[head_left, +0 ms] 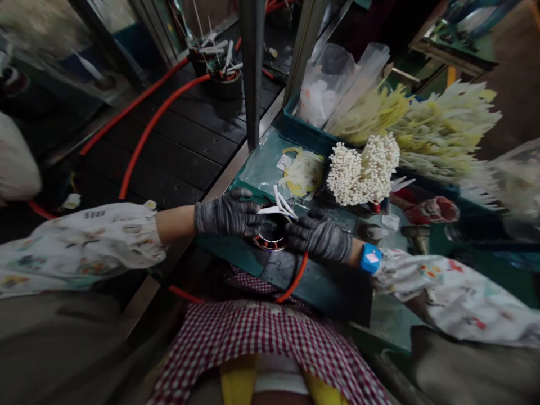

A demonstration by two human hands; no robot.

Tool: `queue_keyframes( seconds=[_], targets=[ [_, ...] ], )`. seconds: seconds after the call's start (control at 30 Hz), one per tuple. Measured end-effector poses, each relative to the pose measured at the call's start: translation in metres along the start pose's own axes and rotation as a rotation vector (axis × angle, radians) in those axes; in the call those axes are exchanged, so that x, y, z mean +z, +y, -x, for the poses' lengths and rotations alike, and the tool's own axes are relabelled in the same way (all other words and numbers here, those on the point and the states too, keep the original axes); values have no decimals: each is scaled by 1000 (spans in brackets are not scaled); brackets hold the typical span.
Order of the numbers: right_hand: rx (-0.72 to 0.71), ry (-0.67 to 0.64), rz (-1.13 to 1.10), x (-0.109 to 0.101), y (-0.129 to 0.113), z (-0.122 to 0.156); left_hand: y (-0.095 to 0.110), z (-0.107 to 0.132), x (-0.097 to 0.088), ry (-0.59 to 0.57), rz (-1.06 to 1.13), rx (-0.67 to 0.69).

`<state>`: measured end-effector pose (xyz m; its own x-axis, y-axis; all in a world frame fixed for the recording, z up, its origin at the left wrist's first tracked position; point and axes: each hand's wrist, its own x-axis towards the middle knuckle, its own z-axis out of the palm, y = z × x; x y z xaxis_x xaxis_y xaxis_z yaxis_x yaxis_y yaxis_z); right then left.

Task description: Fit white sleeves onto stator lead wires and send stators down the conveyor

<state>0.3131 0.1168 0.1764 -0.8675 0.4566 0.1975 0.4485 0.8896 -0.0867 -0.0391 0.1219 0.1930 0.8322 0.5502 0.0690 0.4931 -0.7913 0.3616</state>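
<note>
Both my hands wear grey knit gloves and meet over a round wound metal part that rests on the green bench. My left hand curls its fingers against the part's left rim. My right hand grips its right side, fingers bent. Several white sleeves stick up from the part between my two hands. A blue watch sits on my right wrist.
A bundle of white tubes stands just behind the part, with pale yellow strips and plastic bags in a blue bin. An orange hose crosses the dark conveyor on the left. A steel post rises ahead.
</note>
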Motion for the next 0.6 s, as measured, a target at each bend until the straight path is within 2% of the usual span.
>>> queue_keyframes(
  seconds=[0.07, 0.13, 0.17, 0.23, 0.27, 0.33, 0.4, 0.47, 0.53, 0.6],
  targets=[
    [-2, 78, 24, 6, -15, 17, -6, 6, -5, -17, -92, 110],
    [150, 210, 78, 17, -37, 31, -7, 10, -13, 12, -164, 219],
    [287, 316, 104, 24, -49, 36, -5, 9, -17, 37, -180, 241],
    [572, 480, 106, 40, -75, 43, 5, -1, -24, 101, -181, 188],
    [687, 509, 77, 46, -87, 44, 12, -11, -27, 130, -176, 126],
    [819, 499, 1, 54, -105, 44, 28, -39, -29, 152, -169, -10],
    [851, 475, -40, 52, -114, 43, 41, -71, -29, 94, -156, -93],
    [832, 481, -12, 41, -112, 45, 46, -99, -28, -5, -133, -134],
    [808, 468, 51, 25, -101, 48, 45, -117, -27, -78, -115, -136],
    [815, 437, 109, 13, -86, 53, 37, -125, -26, -108, -76, -110]
  ],
)
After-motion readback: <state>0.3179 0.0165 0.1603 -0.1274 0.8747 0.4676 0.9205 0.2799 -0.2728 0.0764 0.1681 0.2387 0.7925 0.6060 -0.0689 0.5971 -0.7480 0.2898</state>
